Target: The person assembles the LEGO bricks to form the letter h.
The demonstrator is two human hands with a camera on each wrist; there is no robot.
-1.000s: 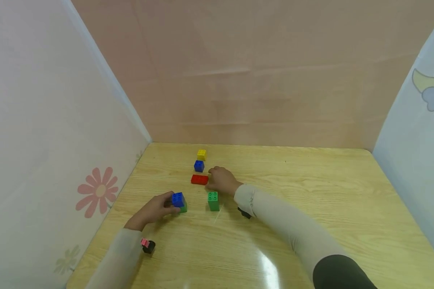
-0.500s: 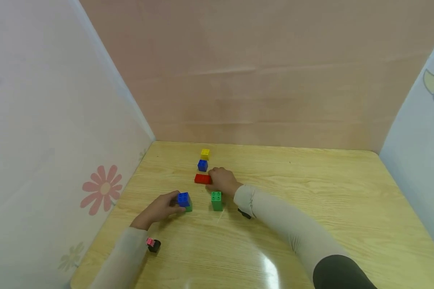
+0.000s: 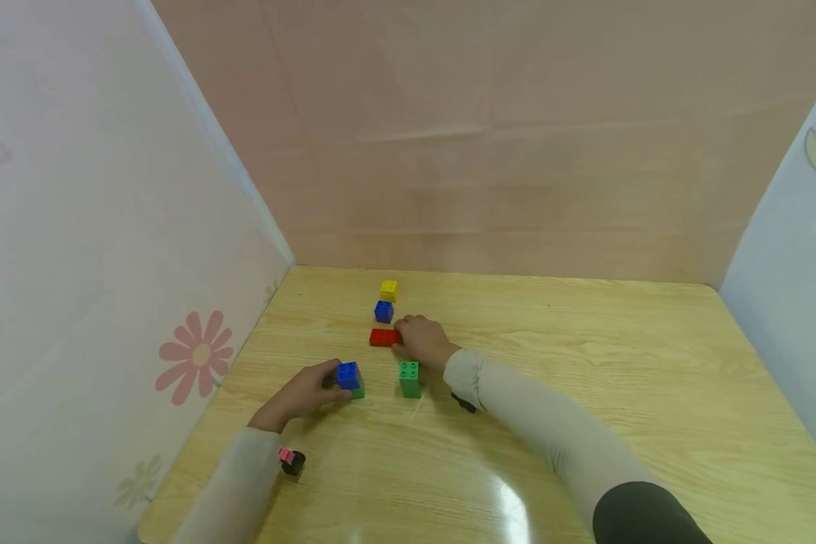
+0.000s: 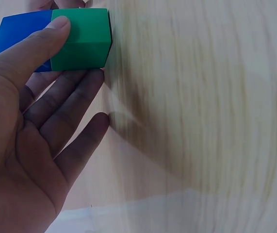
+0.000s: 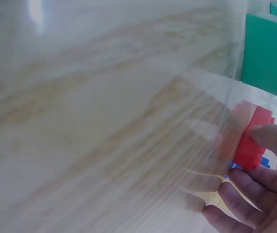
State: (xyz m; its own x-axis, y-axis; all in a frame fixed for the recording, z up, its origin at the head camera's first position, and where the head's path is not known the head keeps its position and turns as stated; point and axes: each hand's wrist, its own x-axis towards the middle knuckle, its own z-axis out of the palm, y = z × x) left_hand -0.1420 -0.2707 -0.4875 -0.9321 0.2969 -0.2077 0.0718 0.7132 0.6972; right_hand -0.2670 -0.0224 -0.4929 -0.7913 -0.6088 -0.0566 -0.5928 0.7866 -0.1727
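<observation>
My left hand [image 3: 307,391] grips a two-brick stack, a blue brick [image 3: 348,373] on top of a green brick [image 4: 80,39]. In the left wrist view the thumb lies across the stack, with fingers on the other side. My right hand [image 3: 425,340] pinches the right end of a flat red brick [image 3: 382,338] between thumb and fingers, and the brick lies at the table's surface. Standing just in front of the right hand is a green block [image 3: 410,380], also large in the right wrist view.
Behind the red brick sit a small blue brick [image 3: 384,311] and a yellow brick [image 3: 389,290]. Wrist camera parts, one black and pink [image 3: 292,461], one black [image 3: 464,403], show beside the sleeves. A patterned wall [image 3: 109,227] borders the wooden table [image 3: 585,363] on the left.
The whole scene has shifted slightly right as the head view turned. Both hands stay at nearly the same places on the table; the right fingers sit a little closer over the red brick.
</observation>
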